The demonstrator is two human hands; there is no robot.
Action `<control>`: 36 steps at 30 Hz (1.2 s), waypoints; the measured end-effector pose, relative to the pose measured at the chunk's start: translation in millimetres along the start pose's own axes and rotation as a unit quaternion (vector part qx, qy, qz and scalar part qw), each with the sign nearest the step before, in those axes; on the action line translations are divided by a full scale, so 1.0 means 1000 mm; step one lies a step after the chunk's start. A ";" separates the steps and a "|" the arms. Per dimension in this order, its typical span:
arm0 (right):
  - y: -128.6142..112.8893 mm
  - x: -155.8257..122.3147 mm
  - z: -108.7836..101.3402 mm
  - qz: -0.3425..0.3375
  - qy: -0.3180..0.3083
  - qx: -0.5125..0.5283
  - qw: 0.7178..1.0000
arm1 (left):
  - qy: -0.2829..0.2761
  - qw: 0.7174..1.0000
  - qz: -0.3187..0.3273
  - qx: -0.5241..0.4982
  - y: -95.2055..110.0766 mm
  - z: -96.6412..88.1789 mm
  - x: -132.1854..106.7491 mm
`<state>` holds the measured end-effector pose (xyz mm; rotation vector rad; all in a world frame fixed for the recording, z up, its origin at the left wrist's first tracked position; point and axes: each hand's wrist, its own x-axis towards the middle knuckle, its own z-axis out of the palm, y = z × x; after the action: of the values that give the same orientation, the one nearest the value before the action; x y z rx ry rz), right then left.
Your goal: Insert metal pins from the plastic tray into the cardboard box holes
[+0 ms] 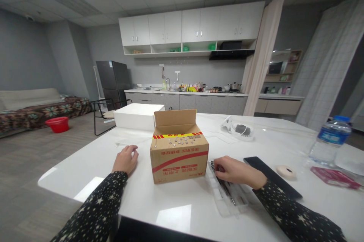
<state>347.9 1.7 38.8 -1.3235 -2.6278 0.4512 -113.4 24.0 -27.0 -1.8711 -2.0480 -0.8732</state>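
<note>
A brown cardboard box (179,160) with red and yellow markings stands before me, one flap raised at the back. Small round silvery pieces (182,141) lie scattered on its top. To the left of the box, my left hand (126,160) rests on the table, empty, fingers loosely apart. On the other side, my right hand (227,169) is closed in a pinch at slim dark metal tools (227,191) in a clear plastic case (223,211). My fingers partly hide the tool there, so its exact kind cannot be made out.
On the white table (136,200) are a black flat slab (271,177), a beige rounded item (286,172), a water bottle (331,141), a pink packet (335,177), and a white box (138,115). White gear with a grey part (242,130) lies farther back.
</note>
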 end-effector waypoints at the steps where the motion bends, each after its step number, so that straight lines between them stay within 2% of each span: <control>1: 0.000 0.000 0.000 0.002 -0.003 -0.002 1.000 | -0.001 1.000 0.003 0.002 0.000 0.001 0.000; 7: -0.006 0.000 -0.003 0.024 -0.023 -0.012 0.999 | -0.008 1.000 0.019 0.003 0.002 0.000 -0.001; 15: -0.008 0.000 -0.005 0.046 -0.027 -0.031 0.998 | -0.019 1.000 0.009 0.000 0.004 -0.004 -0.002; 28: -0.004 0.002 0.005 0.047 0.004 -0.039 0.998 | -0.010 1.000 0.001 -0.009 0.001 -0.003 -0.001; 33: 0.002 0.004 -0.001 0.049 -0.011 -0.015 0.999 | -0.005 1.000 -0.002 -0.015 0.001 -0.002 -0.001; 36: 0.011 0.006 -0.006 0.055 0.013 -0.012 0.998 | -0.006 1.000 -0.007 -0.011 0.002 -0.002 -0.001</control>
<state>354.5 13.5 40.7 -1.4768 -2.5557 0.4163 -112.2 21.8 -25.7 -1.8808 -2.0696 -0.8940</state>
